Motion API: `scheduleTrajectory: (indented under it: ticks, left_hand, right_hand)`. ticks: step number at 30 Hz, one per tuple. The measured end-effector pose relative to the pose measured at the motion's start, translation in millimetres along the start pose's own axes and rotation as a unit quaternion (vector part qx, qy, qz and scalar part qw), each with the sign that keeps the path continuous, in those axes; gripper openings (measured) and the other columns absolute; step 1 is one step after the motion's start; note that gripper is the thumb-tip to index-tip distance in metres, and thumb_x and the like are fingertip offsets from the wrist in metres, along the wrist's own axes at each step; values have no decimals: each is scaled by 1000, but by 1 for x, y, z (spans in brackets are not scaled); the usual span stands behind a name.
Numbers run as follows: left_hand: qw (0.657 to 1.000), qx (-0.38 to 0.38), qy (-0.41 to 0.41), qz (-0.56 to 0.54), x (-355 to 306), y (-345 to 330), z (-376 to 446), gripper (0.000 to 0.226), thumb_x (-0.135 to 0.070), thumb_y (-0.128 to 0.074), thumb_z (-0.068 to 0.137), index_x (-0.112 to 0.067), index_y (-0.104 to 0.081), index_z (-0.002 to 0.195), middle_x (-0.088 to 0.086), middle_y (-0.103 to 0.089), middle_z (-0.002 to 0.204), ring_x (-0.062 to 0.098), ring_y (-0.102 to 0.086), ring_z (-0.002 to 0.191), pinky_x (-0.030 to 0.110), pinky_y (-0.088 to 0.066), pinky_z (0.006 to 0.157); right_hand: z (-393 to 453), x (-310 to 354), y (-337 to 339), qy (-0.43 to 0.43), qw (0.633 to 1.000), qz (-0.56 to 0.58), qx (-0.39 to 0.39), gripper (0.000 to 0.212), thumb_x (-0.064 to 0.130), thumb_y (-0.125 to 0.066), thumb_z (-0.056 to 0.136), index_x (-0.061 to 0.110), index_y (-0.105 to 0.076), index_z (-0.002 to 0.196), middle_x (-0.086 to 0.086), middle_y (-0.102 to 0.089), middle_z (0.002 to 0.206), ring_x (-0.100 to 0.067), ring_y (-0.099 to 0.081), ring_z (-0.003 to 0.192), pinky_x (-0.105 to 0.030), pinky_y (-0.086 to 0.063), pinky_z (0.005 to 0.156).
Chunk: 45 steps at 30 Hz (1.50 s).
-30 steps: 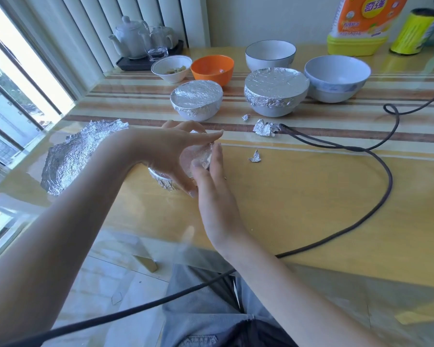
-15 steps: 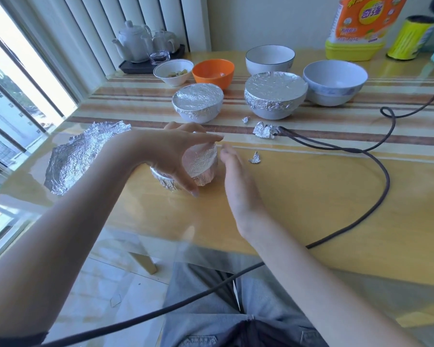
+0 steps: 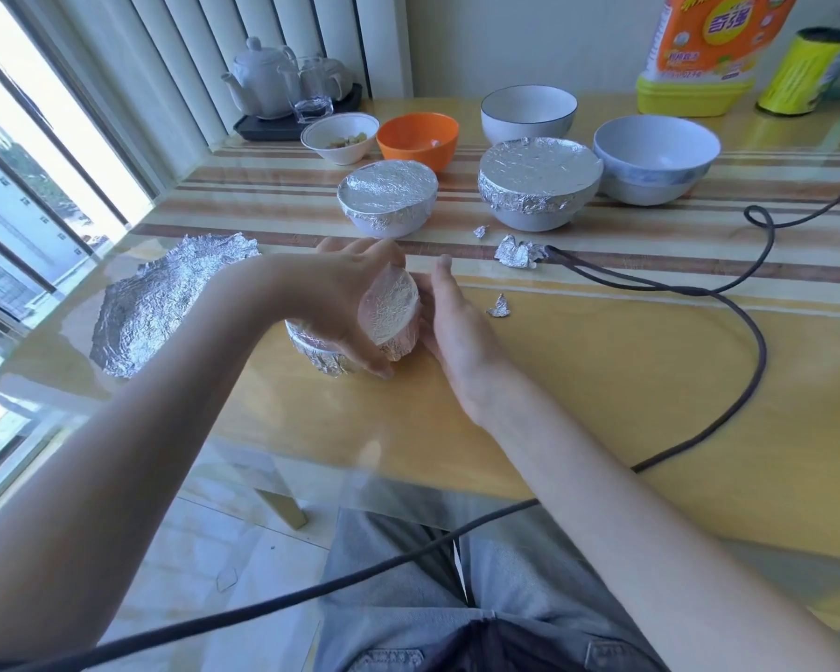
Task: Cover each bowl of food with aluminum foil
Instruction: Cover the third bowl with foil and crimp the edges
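A small foil-covered bowl (image 3: 390, 312) stands near the table's front edge, between my two hands. My left hand (image 3: 333, 303) lies over its top and left side, fingers curved round the foil rim. My right hand (image 3: 457, 327) presses flat against its right side with straight fingers. Behind stand two more foil-covered bowls, a smaller one (image 3: 387, 196) and a bigger one (image 3: 539, 179). Uncovered bowls sit further back: a small white one with food (image 3: 340, 138), an orange one (image 3: 418, 138), a white one (image 3: 528, 114) and a grey one (image 3: 655, 157). A crumpled foil sheet (image 3: 161, 303) lies at the left.
A dark cable (image 3: 728, 303) loops across the table's right half and down over my lap. Foil scraps (image 3: 517, 252) lie near its end. A teapot on a black tray (image 3: 268, 84) stands at the back left; an orange bottle (image 3: 704, 50) and a yellow can (image 3: 806, 75) at the back right.
My right hand has shifted from the bowl's near side to lie flat against its right side. My left hand has stayed over the bowl, fingers pressing the foil down.
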<state>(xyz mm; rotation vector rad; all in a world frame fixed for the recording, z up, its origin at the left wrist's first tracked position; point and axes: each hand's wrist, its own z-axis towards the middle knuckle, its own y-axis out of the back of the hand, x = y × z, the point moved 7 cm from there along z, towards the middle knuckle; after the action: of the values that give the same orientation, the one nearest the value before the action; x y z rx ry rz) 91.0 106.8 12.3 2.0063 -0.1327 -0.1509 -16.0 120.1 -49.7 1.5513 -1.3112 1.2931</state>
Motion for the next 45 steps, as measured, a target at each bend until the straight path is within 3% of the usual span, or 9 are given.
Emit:
scheduleTrajectory:
  ticks: [6, 9, 12, 18, 26, 30, 35, 40, 45]
  left_hand:
    - [998, 27, 53, 5, 1, -4, -9, 129, -82, -58, 37, -35, -8, 146, -6, -17, 154, 29, -11, 143, 54, -27, 111]
    - [999, 34, 19, 2, 3, 1, -14, 137, -91, -51, 33, -55, 27, 140, -9, 12, 162, 28, 13, 148, 60, -10, 116]
    - [998, 45, -35, -16, 7, 6, -14, 134, -87, -68, 29, -70, 12, 136, -23, 20, 157, 16, 19, 147, 60, -4, 118]
    - [995, 63, -78, -16, 7, -5, -1, 124, -77, -72, 27, -65, -18, 138, -33, -17, 149, 9, -12, 144, 47, -21, 118]
    - [995, 65, -68, -19, 11, -6, -1, 126, -78, -72, 25, -70, -12, 136, -33, -14, 150, 8, -8, 144, 48, -19, 119]
    - [995, 73, -68, -27, 8, -7, -4, 109, -79, -71, 25, -85, -3, 110, -34, -12, 149, 8, -7, 144, 49, -18, 119]
    - [994, 68, -81, -32, 8, -8, -3, 108, -80, -71, 25, -86, -4, 110, -37, -15, 144, 9, -7, 144, 50, -19, 119]
    - [994, 68, -74, -32, 13, -6, 0, 129, -81, -71, 23, -68, -13, 138, -36, -14, 147, 8, -8, 144, 49, -19, 119]
    - [994, 78, -65, -29, 11, -6, -2, 125, -79, -76, 26, -71, -13, 134, -38, -14, 142, 5, -8, 143, 48, -17, 119]
  right_hand:
    - [-25, -6, 38, 7, 998, 4, -62, 11, 23, -58, 94, 17, -65, 99, 4, -64, 89, -6, -66, 64, -30, -56, 81]
    - [-23, -4, 33, 11, 998, 32, -46, 18, 11, -63, 90, 9, -67, 108, -2, -68, 96, -11, -68, 82, -28, -55, 89]
    - [-16, 8, 27, 70, 995, -68, 10, 37, 12, -71, 84, 11, -64, 121, 3, -67, 115, -10, -64, 104, -24, -49, 95]
    - [-7, 17, 21, 153, 982, -88, 69, 36, -4, -77, 73, 4, -68, 107, -4, -71, 94, -3, -66, 80, -14, -51, 80]
    - [5, 24, 25, 159, 970, -143, 115, 28, 8, -78, 76, 8, -74, 104, 0, -74, 99, -8, -69, 95, -26, -52, 92]
    - [8, 22, 27, 153, 976, -115, 106, 27, 3, -76, 77, 3, -73, 103, -4, -74, 98, -12, -70, 92, -27, -55, 88]
    - [15, 19, 28, 115, 984, -59, 119, 25, -5, -74, 76, -3, -71, 101, -12, -73, 93, -17, -70, 84, -23, -56, 80]
    - [29, 38, 26, 121, 966, -177, 143, 17, -1, -81, 68, -3, -69, 80, -8, -69, 65, -11, -65, 58, -20, -52, 56]
    - [36, 62, 15, 147, 913, -330, 192, 21, 4, -85, 65, 1, -65, 66, 0, -58, 48, -11, -54, 45, -22, -48, 46]
